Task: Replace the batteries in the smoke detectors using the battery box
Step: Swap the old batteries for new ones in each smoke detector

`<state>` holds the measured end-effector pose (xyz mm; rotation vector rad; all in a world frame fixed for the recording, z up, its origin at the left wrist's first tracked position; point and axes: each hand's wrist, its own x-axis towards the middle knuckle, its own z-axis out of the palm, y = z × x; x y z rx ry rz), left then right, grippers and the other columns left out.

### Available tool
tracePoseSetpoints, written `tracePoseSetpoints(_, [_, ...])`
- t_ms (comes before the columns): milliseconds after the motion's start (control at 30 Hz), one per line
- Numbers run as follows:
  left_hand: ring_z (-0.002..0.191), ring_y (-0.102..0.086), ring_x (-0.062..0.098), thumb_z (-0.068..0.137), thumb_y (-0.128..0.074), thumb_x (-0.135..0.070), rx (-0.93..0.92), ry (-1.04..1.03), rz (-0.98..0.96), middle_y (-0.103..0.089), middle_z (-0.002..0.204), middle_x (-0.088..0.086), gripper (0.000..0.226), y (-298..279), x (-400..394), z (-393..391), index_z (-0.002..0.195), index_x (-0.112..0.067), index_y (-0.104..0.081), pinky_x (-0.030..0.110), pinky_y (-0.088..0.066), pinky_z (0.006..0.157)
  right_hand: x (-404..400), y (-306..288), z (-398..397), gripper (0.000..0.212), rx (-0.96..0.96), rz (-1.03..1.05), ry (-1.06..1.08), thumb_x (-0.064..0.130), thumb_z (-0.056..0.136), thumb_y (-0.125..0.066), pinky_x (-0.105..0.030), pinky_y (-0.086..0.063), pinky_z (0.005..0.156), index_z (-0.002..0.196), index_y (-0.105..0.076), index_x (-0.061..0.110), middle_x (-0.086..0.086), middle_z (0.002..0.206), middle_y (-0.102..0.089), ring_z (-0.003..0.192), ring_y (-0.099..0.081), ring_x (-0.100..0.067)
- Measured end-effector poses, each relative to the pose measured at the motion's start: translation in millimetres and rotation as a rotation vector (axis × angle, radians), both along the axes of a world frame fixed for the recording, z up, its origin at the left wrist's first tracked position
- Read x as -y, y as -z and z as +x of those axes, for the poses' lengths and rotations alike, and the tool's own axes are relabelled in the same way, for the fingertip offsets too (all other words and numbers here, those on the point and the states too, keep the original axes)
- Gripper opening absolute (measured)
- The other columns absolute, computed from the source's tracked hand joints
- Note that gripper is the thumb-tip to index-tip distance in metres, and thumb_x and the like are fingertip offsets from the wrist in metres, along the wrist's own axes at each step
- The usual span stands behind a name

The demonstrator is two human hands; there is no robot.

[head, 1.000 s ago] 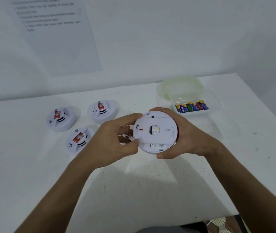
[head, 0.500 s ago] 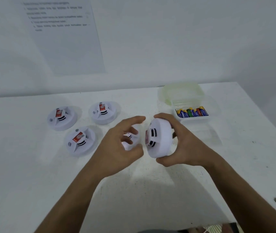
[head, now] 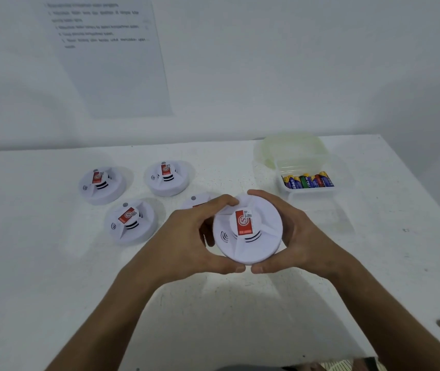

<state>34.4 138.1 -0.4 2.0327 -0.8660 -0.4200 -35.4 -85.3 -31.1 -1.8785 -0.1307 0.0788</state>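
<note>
You have turned the smoke detector (head: 247,228) from its back plate to face up, and your left hand (head: 186,242) and right hand (head: 298,236) now both curl round its rim above the table (head: 53,277), likely for twisting it. Four more detectors lie behind (one (head: 196,202) mostly hidden), and the battery box (head: 307,175), open beside its lid (head: 291,147), holds about six batteries (head: 307,181).

A white table (head: 53,277) stands against a wall. On it lie three detectors (head: 130,222) in full view at left and a fourth (head: 196,202) half hidden. At right stands a clear box (head: 307,183) of batteries (head: 307,180), its lid (head: 291,148) just behind.
</note>
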Motion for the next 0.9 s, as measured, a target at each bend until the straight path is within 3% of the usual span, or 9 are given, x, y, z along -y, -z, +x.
tracePoseSetpoints(100, [0.081,-0.059,0.015,0.055,-0.089,-0.047,-0.004,-0.017,0.001,-0.064,0.106,-0.016,0.084,2.5,-2.8,1.4,0.127,-0.05,-0.047,0.023,-0.056,0.069,-1.1,1.1,1.6,0.106,0.012,-0.05,0.017,0.014,0.055,-0.095,-0.053,-0.052,0.099,0.145,-0.041,0.028,0.005,0.14,-0.055,0.128,-0.053,-0.023])
tracePoseSetpoints(233, [0.078,-0.058,0.014,0.055,-0.089,-0.047,-0.004,-0.02,-0.004,-0.064,0.106,-0.016,0.085,5.1,-4.4,3.2,0.129,-0.048,-0.047,0.026,-0.056,0.069,-2.0,4.5,3.6,0.107,0.015,-0.093,0.03,0.022,0.054,-0.096,-0.062,-0.049,0.095,0.145,-0.041,0.033,0.004,0.141,-0.054,0.126,-0.054,-0.025])
tracePoseSetpoints(400, [0.078,-0.057,0.009,0.056,-0.091,-0.043,-0.013,-0.017,-0.016,-0.064,0.106,-0.017,0.085,7.5,-4.6,4.0,0.13,-0.044,-0.049,0.019,-0.054,0.068,-3.9,6.6,3.1,0.106,0.013,-0.101,0.044,0.026,0.054,-0.094,-0.062,-0.05,0.094,0.145,-0.041,0.031,0.005,0.14,-0.056,0.125,-0.055,-0.025])
tracePoseSetpoints(700, [0.076,-0.055,0.002,0.054,-0.092,-0.041,-0.015,-0.029,-0.021,-0.063,0.102,-0.021,0.08,5.7,-5.3,4.5,0.121,-0.053,-0.05,0.014,-0.049,0.066,-4.4,6.3,3.5,0.105,-0.01,-0.059,0.032,0.016,0.054,-0.094,-0.064,-0.049,0.093,0.145,-0.043,0.028,0.005,0.139,-0.057,0.124,-0.055,-0.026])
tracePoseSetpoints(900, [0.077,-0.056,0.004,0.053,-0.092,-0.039,-0.021,-0.029,-0.027,-0.064,0.103,-0.02,0.082,7.9,-5.4,5.4,0.125,-0.048,-0.052,0.017,-0.052,0.068,-5.3,5.8,4.3,0.105,-0.022,-0.057,0.036,0.018,0.054,-0.094,-0.063,-0.049,0.092,0.144,-0.043,0.03,0.005,0.139,-0.057,0.124,-0.055,-0.026])
